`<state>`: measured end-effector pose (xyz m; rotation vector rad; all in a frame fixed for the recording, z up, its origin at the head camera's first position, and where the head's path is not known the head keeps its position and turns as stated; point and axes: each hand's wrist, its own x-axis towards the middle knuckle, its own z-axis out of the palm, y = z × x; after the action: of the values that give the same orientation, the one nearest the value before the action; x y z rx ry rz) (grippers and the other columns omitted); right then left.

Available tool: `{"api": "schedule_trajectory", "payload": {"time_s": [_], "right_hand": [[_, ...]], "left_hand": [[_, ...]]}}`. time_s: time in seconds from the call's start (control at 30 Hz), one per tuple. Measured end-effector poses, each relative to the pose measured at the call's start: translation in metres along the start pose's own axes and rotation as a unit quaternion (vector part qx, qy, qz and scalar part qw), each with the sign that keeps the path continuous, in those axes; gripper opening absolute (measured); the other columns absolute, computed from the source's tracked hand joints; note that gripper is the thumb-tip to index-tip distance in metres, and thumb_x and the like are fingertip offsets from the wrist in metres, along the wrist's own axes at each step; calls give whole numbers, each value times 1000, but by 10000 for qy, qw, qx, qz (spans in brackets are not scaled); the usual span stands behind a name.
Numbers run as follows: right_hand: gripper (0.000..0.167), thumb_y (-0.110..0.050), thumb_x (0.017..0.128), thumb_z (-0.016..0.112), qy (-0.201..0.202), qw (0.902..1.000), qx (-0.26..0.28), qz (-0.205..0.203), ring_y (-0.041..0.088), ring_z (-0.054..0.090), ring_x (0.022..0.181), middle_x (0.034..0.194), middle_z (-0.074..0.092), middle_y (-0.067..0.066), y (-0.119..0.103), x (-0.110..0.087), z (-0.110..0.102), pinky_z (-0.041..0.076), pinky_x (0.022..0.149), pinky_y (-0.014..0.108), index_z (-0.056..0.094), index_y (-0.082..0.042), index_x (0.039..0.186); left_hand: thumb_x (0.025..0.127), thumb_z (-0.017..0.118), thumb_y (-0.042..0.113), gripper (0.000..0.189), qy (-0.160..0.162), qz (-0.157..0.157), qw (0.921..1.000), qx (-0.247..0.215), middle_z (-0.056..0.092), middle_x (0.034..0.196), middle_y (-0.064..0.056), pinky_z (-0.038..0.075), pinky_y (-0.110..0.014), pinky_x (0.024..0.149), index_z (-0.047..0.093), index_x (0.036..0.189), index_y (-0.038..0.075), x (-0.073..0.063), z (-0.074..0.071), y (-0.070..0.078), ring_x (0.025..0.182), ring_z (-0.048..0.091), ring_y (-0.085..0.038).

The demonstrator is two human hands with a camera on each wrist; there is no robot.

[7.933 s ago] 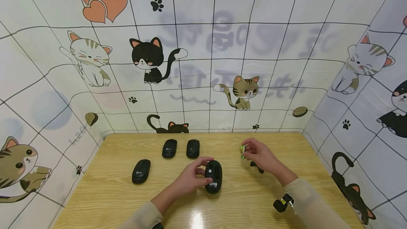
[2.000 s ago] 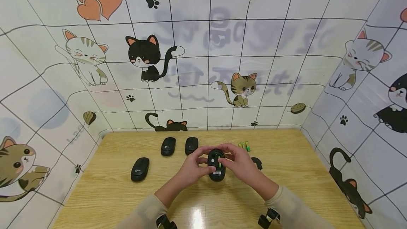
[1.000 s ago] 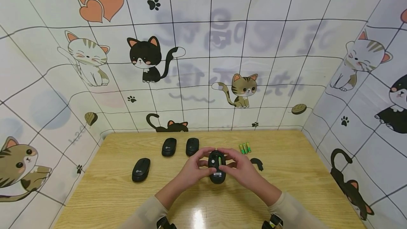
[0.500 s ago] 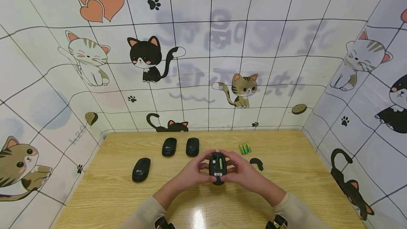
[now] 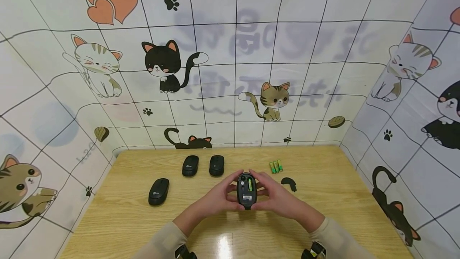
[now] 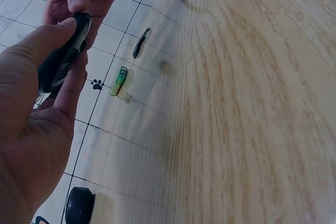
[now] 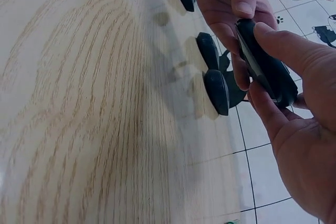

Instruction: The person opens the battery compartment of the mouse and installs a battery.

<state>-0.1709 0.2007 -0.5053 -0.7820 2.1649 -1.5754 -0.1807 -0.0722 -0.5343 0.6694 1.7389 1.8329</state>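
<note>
A wooden table (image 5: 143, 235) bore three black mice (image 5: 158, 192) on the left, three green batteries (image 5: 276, 166) and a curved black piece (image 5: 289, 183) on the right.

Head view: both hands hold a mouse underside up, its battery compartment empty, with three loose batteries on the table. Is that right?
Not quite: "empty" is wrong. The head view shows a green battery inside the held mouse. The rest of the statement holds.
</note>
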Motion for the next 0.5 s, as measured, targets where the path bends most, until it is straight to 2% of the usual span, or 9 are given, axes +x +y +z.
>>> {"api": "schedule_trajectory", "payload": {"time_s": [0.3, 0.4, 0.5], "right_hand": [[108, -6, 92, 92, -19, 9997, -253, -36, 40, 54, 140, 159, 41, 18, 1, 0, 0, 54, 113, 36, 25, -11, 176], [109, -6, 92, 92, 3, 9996, -296, -13, 40, 53, 140, 160, 40, 17, 3, -1, 0, 54, 113, 36, 24, -12, 177], [107, -5, 91, 92, 70, 9996, -287, -25, 40, 55, 139, 160, 42, 17, 5, -3, -1, 54, 113, 39, 27, -12, 176]], "left_hand": [[90, 82, -17, 117, -96, -36, 9997, 203, 30, 176, -12, 62, -40, 101, 17, 178, 25, 2, 0, -3, 130, 70, -30], [90, 83, -16, 116, -16, -43, 9993, 372, 35, 174, -11, 63, -39, 99, 18, 178, 23, 3, 1, -5, 123, 73, -28], [89, 87, -11, 115, 154, 0, 9970, 764, 40, 170, -7, 64, -36, 97, 22, 178, 23, 5, 2, -6, 118, 73, -24]]}}
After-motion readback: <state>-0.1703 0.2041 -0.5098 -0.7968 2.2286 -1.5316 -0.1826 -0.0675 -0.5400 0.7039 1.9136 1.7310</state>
